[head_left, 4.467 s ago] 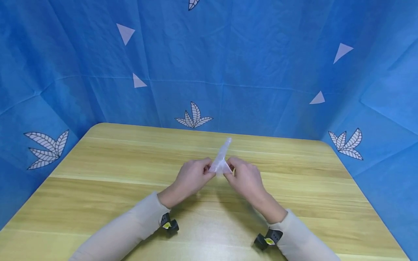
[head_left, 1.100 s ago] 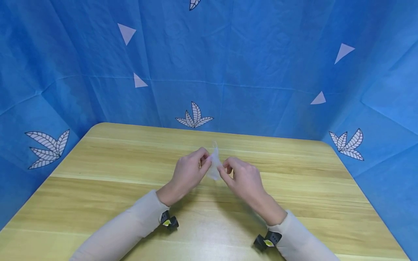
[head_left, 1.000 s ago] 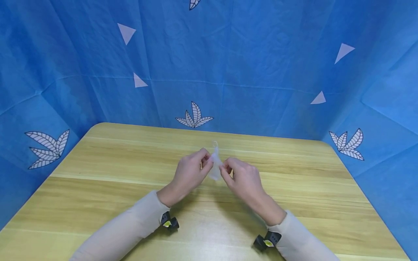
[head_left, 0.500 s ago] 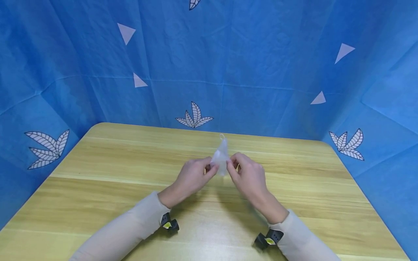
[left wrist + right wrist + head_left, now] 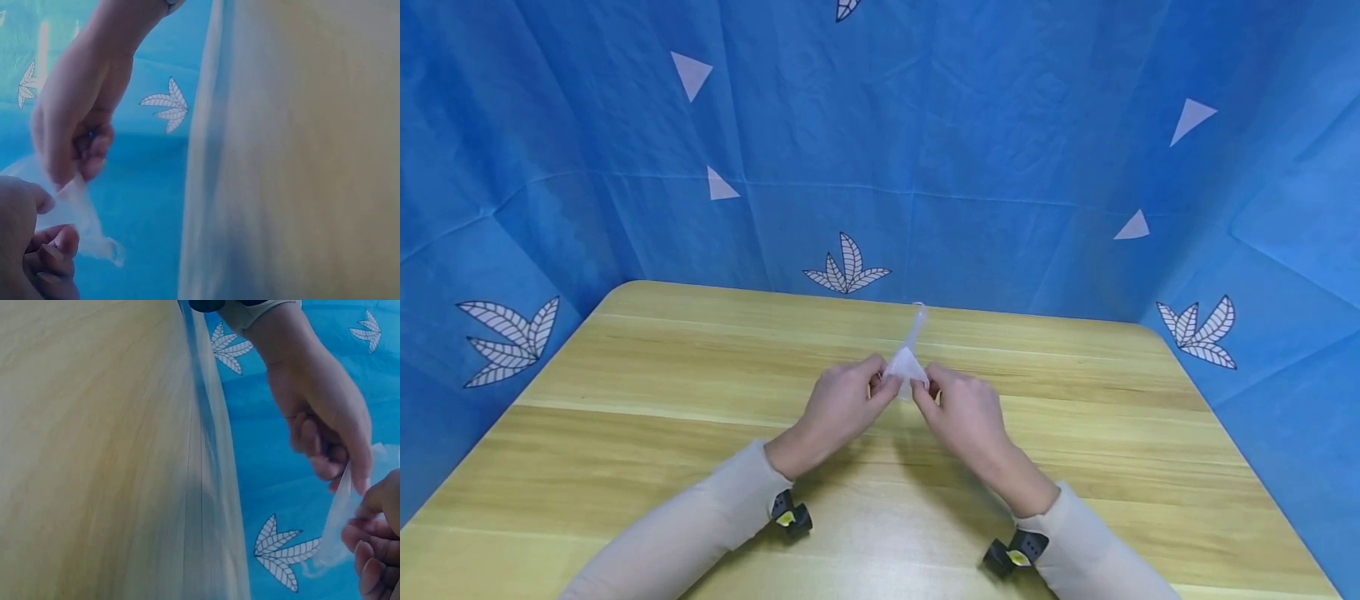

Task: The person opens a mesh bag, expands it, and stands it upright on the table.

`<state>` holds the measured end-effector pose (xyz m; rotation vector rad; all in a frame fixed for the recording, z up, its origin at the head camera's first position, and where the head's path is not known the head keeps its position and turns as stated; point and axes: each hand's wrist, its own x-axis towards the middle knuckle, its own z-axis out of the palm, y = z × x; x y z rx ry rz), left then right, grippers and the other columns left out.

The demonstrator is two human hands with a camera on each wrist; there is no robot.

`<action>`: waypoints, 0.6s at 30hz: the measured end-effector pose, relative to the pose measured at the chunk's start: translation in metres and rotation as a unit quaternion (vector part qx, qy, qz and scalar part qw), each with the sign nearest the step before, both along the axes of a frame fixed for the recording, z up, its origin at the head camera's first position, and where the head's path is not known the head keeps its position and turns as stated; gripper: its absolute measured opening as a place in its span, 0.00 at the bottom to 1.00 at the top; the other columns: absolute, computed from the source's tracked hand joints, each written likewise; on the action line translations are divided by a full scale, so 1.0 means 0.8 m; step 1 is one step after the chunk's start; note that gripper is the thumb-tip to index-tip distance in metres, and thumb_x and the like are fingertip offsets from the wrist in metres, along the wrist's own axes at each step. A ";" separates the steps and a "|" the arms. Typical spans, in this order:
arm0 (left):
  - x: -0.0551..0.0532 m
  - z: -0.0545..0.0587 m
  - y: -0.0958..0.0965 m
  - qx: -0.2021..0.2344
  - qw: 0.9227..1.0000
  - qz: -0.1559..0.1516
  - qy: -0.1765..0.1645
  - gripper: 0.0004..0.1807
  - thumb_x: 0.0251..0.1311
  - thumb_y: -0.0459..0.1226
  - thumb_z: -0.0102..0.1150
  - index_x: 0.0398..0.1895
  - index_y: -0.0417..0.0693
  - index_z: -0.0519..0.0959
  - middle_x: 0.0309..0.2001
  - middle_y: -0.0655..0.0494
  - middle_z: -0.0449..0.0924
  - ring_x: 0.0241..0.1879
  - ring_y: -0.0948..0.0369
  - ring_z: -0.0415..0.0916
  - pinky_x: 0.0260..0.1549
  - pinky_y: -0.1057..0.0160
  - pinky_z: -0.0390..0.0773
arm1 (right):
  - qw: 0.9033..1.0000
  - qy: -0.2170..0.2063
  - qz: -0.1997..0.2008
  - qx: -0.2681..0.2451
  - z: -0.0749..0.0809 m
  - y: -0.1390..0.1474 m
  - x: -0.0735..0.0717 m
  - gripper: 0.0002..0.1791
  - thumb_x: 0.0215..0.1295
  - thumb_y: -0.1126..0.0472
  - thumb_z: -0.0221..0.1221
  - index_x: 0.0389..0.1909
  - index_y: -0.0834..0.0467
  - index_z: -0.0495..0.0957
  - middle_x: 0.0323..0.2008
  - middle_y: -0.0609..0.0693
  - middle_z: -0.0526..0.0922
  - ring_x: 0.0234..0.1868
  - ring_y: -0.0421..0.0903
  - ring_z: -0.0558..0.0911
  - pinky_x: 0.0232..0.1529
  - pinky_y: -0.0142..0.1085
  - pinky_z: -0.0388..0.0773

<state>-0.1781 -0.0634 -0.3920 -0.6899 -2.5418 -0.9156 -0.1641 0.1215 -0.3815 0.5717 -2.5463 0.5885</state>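
Observation:
A small, thin, translucent white bag [image 5: 907,365] is stretched between both hands above the table, its narrow end with a thin loop pointing away. Thumb and fingers of my left hand [image 5: 842,402] pinch its left edge. On the other edge, my right hand [image 5: 967,410] pinches in the same way. The left wrist view shows the sheer bag [image 5: 86,215] hanging between the fingertips. In the right wrist view the bag [image 5: 337,528] partly hides behind the right fingers. Whether anything is inside cannot be seen.
A wood-grain table [image 5: 700,350] lies under the hands. Blue cloth [image 5: 1000,167] with white leaf and triangle prints hangs behind and at both sides. Each wrist carries a small black camera [image 5: 793,517], over light sleeves [image 5: 677,525].
Over the last second the hands shift slightly and re-grip the bag. Its narrow end tips from near upright to farther back, and its wide part spreads between the fingers.

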 end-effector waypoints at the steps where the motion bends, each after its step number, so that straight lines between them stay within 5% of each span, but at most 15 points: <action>1: 0.000 -0.001 0.001 -0.007 1.000 -0.002 -0.007 0.15 0.66 0.42 0.58 0.22 0.53 0.69 0.15 0.65 0.64 0.13 0.69 0.56 0.12 0.70 0.57 | 1.000 0.002 -0.001 -0.008 0.000 0.000 0.000 0.12 0.63 0.61 0.61 0.21 0.53 0.73 0.14 0.41 0.72 0.11 0.37 0.59 0.14 0.34 0.59; 4: 0.001 -0.003 0.002 -0.029 1.000 0.001 -0.009 0.14 0.65 0.40 0.59 0.22 0.53 0.69 0.14 0.65 0.62 0.13 0.69 0.56 0.13 0.70 0.57 | 1.000 0.015 -0.004 -0.026 0.001 -0.001 0.001 0.06 0.61 0.61 0.63 0.29 0.54 0.75 0.20 0.42 0.77 0.13 0.36 0.62 0.15 0.35 0.62; 8: 0.001 -0.004 0.001 -0.055 0.998 0.016 0.027 0.11 0.60 0.37 0.62 0.24 0.52 0.71 0.15 0.65 0.63 0.12 0.69 0.57 0.12 0.70 0.57 | 0.998 0.055 0.008 -0.033 0.001 -0.001 0.002 0.11 0.61 0.58 0.66 0.38 0.57 0.74 0.24 0.44 0.77 0.14 0.37 0.62 0.15 0.35 0.62; 18: 0.002 -0.003 0.001 -0.102 0.989 0.023 0.107 0.08 0.60 0.37 0.62 0.26 0.50 0.73 0.18 0.64 0.64 0.12 0.69 0.58 0.09 0.71 0.57 | 0.986 0.160 0.042 -0.012 -0.005 0.000 -0.001 0.10 0.63 0.57 0.61 0.38 0.60 0.76 0.22 0.47 0.76 0.14 0.39 0.66 0.12 0.32 0.61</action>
